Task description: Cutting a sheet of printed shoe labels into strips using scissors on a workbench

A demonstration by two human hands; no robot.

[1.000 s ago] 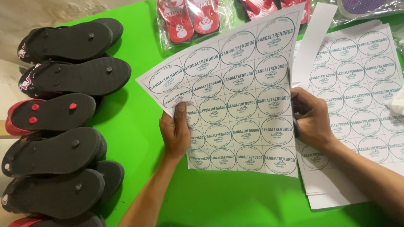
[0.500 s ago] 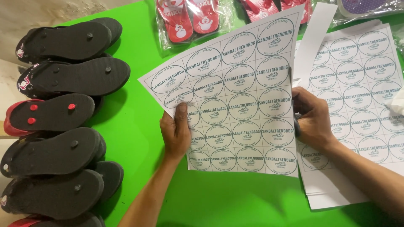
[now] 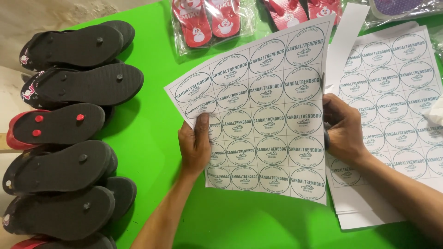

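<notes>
Low in the frame, bare green table (image 3: 240, 221). Just above, left hand (image 3: 196, 145) pinching the left edge of a sticker sheet (image 3: 267, 115), thumb on top, fingers curled beneath. Right hand (image 3: 344, 127) gripping the same sheet's right edge, fingers closed round it. Sheet held at centre frame, tilted. Beneath at right, a stack of similar sheets (image 3: 397, 92). Along the left edge, upturned black sandals (image 3: 64, 166). At top, bagged red sandals (image 3: 207, 20).

A sandal workshop: stacked flip-flops (image 3: 69, 124) beside label sheets (image 3: 392, 106).
</notes>
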